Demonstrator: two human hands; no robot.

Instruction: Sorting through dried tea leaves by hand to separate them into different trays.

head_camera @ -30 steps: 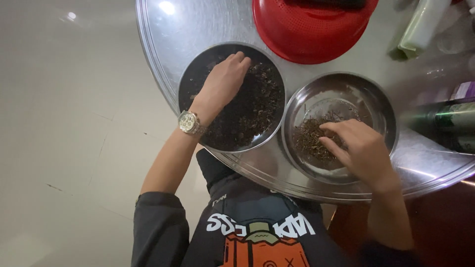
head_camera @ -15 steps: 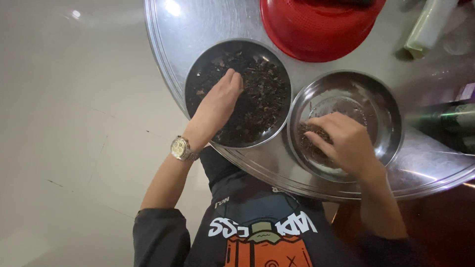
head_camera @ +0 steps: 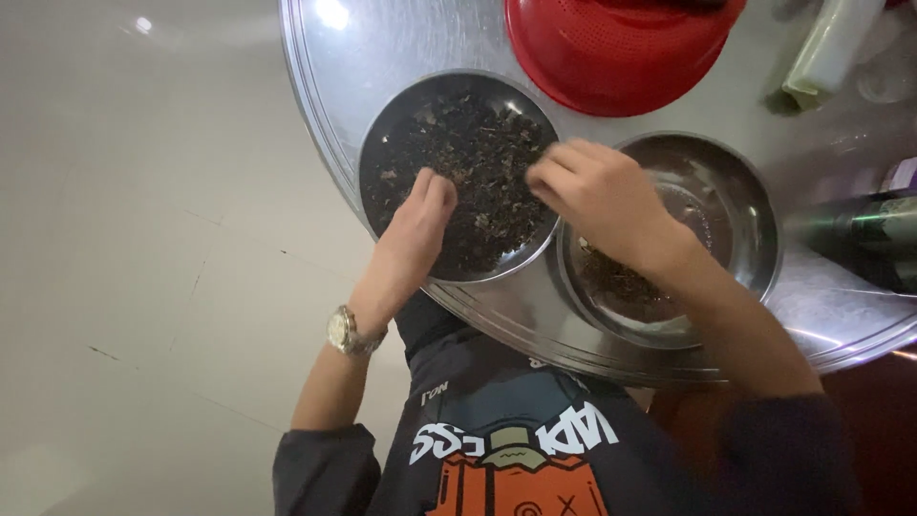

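Observation:
A dark round plate [head_camera: 387,134] full of dark dried leaves stands on a big round metal tray [head_camera: 382,48]. My left hand [head_camera: 415,225] rests on the leaves at the plate's near side, fingers together and curled down. My right hand [head_camera: 597,196] reaches from the right over the plate's right rim, its fingertips pinched together just above the leaves; whether they hold any is hidden. A steel bowl [head_camera: 740,201] to the right holds a small heap of the same leaves, partly covered by my right wrist.
A red plastic colander [head_camera: 611,53] sits at the tray's far side. A pale green bag or bottle [head_camera: 826,48] lies at the top right, and a dark bottle [head_camera: 874,229] lies at the right edge. A pale tiled floor [head_camera: 143,239] is on the left.
My right hand has left the steel bowl and moved left to the plate of leaves. My left hand has slid toward the plate's near side. The camera has shifted.

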